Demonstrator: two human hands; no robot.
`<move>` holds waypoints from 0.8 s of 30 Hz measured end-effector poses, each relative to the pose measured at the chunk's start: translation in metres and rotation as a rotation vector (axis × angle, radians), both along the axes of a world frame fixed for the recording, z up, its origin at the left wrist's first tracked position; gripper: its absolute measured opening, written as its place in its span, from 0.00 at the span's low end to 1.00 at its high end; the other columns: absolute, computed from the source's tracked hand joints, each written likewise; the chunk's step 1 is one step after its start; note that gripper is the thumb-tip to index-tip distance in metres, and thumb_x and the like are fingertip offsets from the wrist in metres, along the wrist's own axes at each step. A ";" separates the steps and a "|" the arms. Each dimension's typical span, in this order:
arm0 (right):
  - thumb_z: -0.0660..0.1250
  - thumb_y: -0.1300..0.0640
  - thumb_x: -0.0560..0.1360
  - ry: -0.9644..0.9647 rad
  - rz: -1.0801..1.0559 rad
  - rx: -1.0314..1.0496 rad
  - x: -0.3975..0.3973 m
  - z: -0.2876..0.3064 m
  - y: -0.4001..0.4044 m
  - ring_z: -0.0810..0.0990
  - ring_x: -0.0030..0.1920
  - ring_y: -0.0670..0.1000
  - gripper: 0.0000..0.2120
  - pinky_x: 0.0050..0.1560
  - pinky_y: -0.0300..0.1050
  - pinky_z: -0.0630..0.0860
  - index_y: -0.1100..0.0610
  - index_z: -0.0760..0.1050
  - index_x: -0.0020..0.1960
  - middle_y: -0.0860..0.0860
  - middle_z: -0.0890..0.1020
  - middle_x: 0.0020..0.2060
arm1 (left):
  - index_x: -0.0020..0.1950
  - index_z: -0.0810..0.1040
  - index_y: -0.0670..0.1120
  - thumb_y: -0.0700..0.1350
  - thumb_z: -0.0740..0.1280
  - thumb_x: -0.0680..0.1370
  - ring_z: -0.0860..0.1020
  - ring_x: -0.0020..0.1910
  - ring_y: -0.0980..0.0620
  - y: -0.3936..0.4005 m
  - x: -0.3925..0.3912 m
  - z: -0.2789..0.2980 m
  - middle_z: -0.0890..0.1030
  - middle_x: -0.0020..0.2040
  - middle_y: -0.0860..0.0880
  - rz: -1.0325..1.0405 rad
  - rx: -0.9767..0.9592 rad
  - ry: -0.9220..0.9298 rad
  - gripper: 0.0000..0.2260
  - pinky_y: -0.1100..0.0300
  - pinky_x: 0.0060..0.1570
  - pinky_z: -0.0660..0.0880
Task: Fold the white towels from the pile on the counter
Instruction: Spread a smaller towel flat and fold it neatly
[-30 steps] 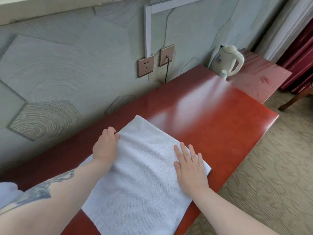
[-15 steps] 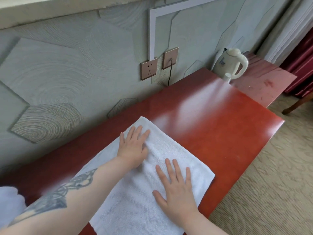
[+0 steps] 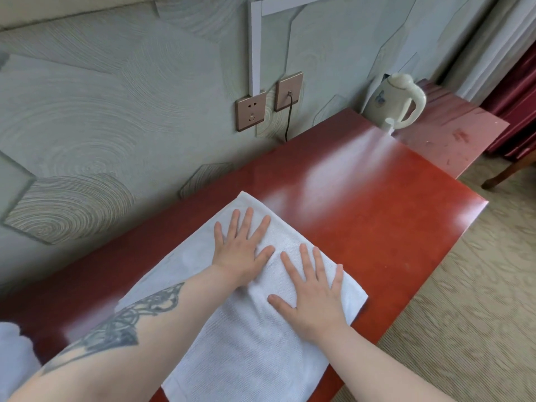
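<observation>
A white towel (image 3: 249, 338) lies spread flat on the red wooden counter (image 3: 377, 227), running from the middle toward the near edge. My left hand (image 3: 242, 248) lies flat on the towel's far part, fingers spread and straight. My right hand (image 3: 313, 288) presses flat on the towel near its right edge, fingers also spread. The two hands sit side by side, almost touching. Part of a white towel pile (image 3: 14, 352) shows at the far left edge of the frame.
A cream electric kettle (image 3: 394, 103) stands at the counter's far end by the wall. Two wall sockets (image 3: 251, 110), one with a black cord, sit above the counter. The counter's right edge drops to carpet (image 3: 464, 314). A chair leg (image 3: 510, 172) shows at right.
My left hand opened from a curled grip at the towel's left edge and slid right onto the towel. My right hand shifted slightly left and stays flat. The view moved a little.
</observation>
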State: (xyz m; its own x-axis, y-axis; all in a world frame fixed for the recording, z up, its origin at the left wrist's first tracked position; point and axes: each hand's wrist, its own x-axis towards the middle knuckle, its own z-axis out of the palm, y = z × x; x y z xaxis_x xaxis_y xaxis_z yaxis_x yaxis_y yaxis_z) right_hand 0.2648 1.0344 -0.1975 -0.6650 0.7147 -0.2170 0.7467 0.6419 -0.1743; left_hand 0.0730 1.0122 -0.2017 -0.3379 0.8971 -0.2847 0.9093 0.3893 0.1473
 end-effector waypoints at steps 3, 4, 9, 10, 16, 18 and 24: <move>0.44 0.26 0.72 0.007 -0.009 0.006 0.005 0.005 0.011 0.30 0.75 0.49 0.37 0.70 0.61 0.28 0.37 0.40 0.76 0.46 0.34 0.76 | 0.78 0.40 0.59 0.64 0.45 0.79 0.34 0.76 0.49 0.003 -0.003 0.014 0.37 0.78 0.51 0.041 0.037 0.030 0.29 0.37 0.69 0.33; 0.43 0.28 0.74 0.020 -0.019 0.052 0.009 0.006 0.015 0.37 0.77 0.50 0.34 0.73 0.59 0.34 0.39 0.46 0.77 0.48 0.42 0.78 | 0.78 0.42 0.56 0.61 0.45 0.80 0.35 0.77 0.49 0.000 -0.002 0.019 0.38 0.79 0.51 0.089 0.095 0.055 0.28 0.38 0.70 0.33; 0.36 0.39 0.81 -0.048 -0.031 0.064 0.042 -0.001 0.026 0.51 0.77 0.51 0.29 0.73 0.50 0.46 0.47 0.53 0.78 0.50 0.57 0.77 | 0.78 0.37 0.51 0.63 0.29 0.70 0.32 0.75 0.52 -0.068 0.026 0.023 0.34 0.78 0.51 0.327 0.130 -0.060 0.37 0.43 0.72 0.34; 0.36 0.39 0.81 -0.041 -0.041 0.072 0.045 -0.003 0.026 0.49 0.77 0.50 0.29 0.73 0.49 0.44 0.46 0.51 0.78 0.49 0.55 0.78 | 0.77 0.36 0.53 0.66 0.29 0.70 0.30 0.75 0.52 -0.085 0.029 0.016 0.32 0.77 0.52 0.347 0.112 -0.079 0.37 0.43 0.72 0.34; 0.31 0.38 0.79 -0.010 -0.054 0.122 0.047 -0.010 0.024 0.44 0.77 0.51 0.30 0.74 0.47 0.39 0.47 0.41 0.78 0.45 0.46 0.77 | 0.78 0.41 0.59 0.71 0.30 0.73 0.36 0.76 0.52 -0.123 0.006 -0.008 0.40 0.78 0.54 0.281 0.072 0.047 0.35 0.39 0.70 0.35; 0.27 0.37 0.77 0.003 -0.057 0.121 0.047 -0.009 0.022 0.41 0.77 0.50 0.32 0.74 0.47 0.37 0.46 0.38 0.78 0.44 0.42 0.77 | 0.76 0.36 0.61 0.72 0.26 0.69 0.31 0.75 0.53 -0.118 -0.002 -0.006 0.34 0.77 0.57 0.241 0.092 0.053 0.36 0.38 0.69 0.33; 0.35 0.39 0.79 -0.057 -0.118 0.140 0.048 -0.006 0.016 0.50 0.77 0.53 0.31 0.73 0.51 0.44 0.50 0.48 0.78 0.49 0.54 0.77 | 0.78 0.43 0.60 0.67 0.32 0.70 0.39 0.77 0.53 -0.124 -0.040 -0.002 0.42 0.79 0.56 0.379 0.089 0.054 0.36 0.38 0.70 0.37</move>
State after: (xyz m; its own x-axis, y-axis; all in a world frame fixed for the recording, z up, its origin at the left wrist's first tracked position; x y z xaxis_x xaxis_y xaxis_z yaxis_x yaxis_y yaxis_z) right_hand 0.3125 1.0505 -0.2039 -0.5643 0.8127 -0.1450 0.8243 0.5644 -0.0446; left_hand 0.0327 0.8886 -0.2035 -0.6623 0.7262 -0.1842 0.7109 0.6868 0.1515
